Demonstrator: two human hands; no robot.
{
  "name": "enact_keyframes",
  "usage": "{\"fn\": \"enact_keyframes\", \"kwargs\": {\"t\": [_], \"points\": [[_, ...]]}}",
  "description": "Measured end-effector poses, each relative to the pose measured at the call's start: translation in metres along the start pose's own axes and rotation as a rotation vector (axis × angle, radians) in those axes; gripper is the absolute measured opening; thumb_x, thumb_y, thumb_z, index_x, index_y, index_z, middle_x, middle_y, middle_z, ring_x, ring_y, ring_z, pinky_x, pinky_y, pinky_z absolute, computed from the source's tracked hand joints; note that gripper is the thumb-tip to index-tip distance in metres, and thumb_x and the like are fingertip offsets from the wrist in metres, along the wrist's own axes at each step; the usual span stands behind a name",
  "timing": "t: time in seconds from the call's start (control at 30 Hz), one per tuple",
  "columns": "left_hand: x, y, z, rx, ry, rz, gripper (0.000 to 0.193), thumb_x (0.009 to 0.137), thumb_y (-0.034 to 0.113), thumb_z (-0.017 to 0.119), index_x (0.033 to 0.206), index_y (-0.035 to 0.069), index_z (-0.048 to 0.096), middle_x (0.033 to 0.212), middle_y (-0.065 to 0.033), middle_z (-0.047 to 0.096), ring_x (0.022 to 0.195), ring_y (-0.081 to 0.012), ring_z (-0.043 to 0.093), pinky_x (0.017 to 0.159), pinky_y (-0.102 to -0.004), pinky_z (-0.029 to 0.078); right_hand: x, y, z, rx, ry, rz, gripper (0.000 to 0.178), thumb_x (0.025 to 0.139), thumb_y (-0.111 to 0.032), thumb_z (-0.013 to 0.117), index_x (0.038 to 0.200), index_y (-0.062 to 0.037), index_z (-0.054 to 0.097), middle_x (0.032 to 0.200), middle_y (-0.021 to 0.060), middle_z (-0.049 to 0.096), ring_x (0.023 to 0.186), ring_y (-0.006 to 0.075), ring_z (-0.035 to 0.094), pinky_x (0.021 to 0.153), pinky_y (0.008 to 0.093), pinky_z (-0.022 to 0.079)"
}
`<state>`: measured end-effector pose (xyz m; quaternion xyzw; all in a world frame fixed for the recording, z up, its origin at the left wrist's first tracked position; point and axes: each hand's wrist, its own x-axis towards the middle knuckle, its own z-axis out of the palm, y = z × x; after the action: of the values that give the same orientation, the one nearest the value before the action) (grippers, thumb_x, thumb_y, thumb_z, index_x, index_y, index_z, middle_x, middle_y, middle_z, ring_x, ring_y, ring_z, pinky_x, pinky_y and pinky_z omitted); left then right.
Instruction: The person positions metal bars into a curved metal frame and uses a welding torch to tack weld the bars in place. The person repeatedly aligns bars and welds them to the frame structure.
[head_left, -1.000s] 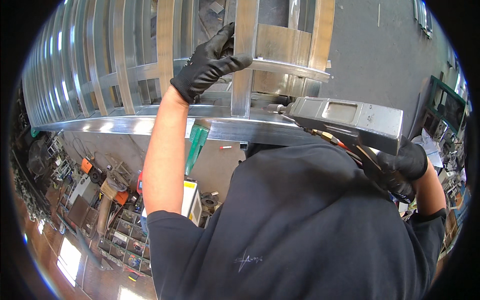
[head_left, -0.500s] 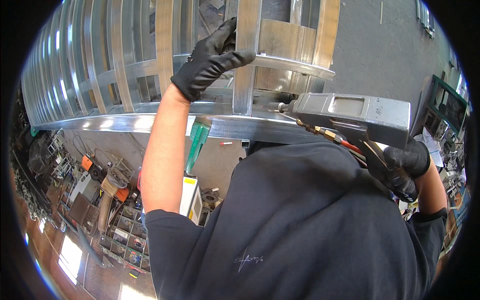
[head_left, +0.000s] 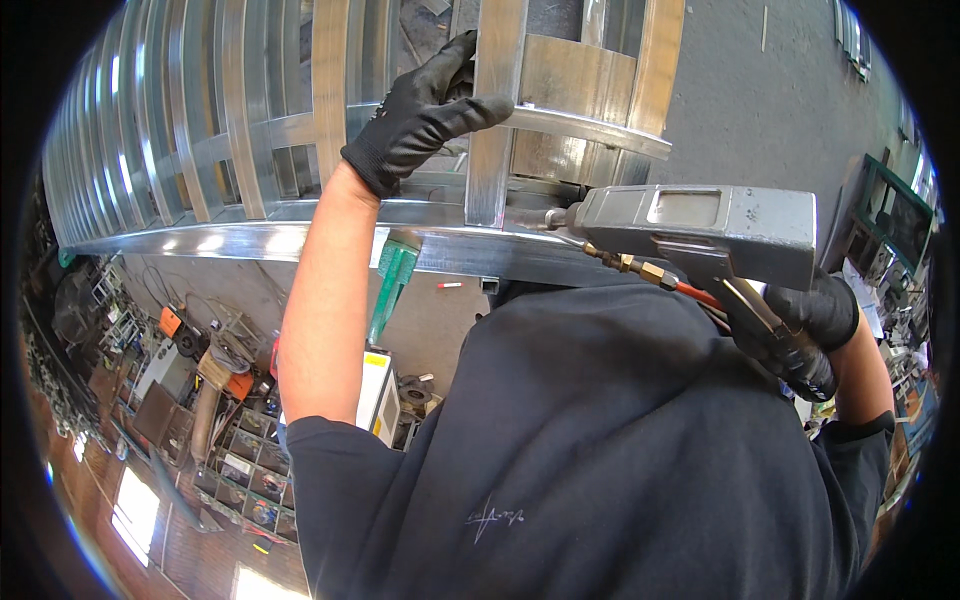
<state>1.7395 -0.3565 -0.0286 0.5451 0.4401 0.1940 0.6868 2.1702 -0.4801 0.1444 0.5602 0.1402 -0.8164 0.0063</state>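
Grey tool (head_left: 745,222), partly hidden, metal bar (head_left: 490,165) cropped

Your left hand (head_left: 425,130) is at the bar (head_left: 490,165) ahead of you, with the row of slats (head_left: 240,120) to its left. In your right hand (head_left: 800,325), the tool (head_left: 745,220) points left, its nose near that bar's near end; a boxy unit (head_left: 372,385) shows between your left arm and torso, nearer than the long rail (head_left: 260,242).

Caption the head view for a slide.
Gloved left hand grips a metal bar while the gloved right hand holds a grey tool, its tip pointing toward the bar's near end.
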Motion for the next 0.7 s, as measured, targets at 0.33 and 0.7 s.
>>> {"fn": "enact_keyframes", "kwargs": {"t": [0.33, 0.7], "points": [[-0.001, 0.004, 0.002, -0.005, -0.006, 0.015, 0.104, 0.089, 0.042, 0.094, 0.17, 0.004, 0.04, 0.159, -0.0127, 0.061, 0.144, -0.0214, 0.058, 0.123, -0.0364, 0.047, 0.01, 0.003, -0.015, 0.049, -0.068, 0.027, 0.061, 0.094, -0.037, 0.086, 0.137, 0.0017, 0.067, 0.108, 0.0208, 0.078, 0.091, 0.0269, 0.077, 0.079, 0.0414, 0.066], [-0.001, 0.001, 0.002, 0.006, 0.004, 0.003, 0.107, 0.088, 0.046, 0.094, 0.17, 0.005, 0.04, 0.16, -0.0131, 0.06, 0.145, -0.0217, 0.059, 0.123, -0.0379, 0.048, 0.011, 0.004, -0.019, 0.078, -0.086, 0.017, 0.057, 0.095, -0.034, 0.086, 0.134, 0.0022, 0.067, 0.106, 0.0189, 0.078, 0.088, 0.0257, 0.077, 0.078, 0.0402, 0.066]]}}
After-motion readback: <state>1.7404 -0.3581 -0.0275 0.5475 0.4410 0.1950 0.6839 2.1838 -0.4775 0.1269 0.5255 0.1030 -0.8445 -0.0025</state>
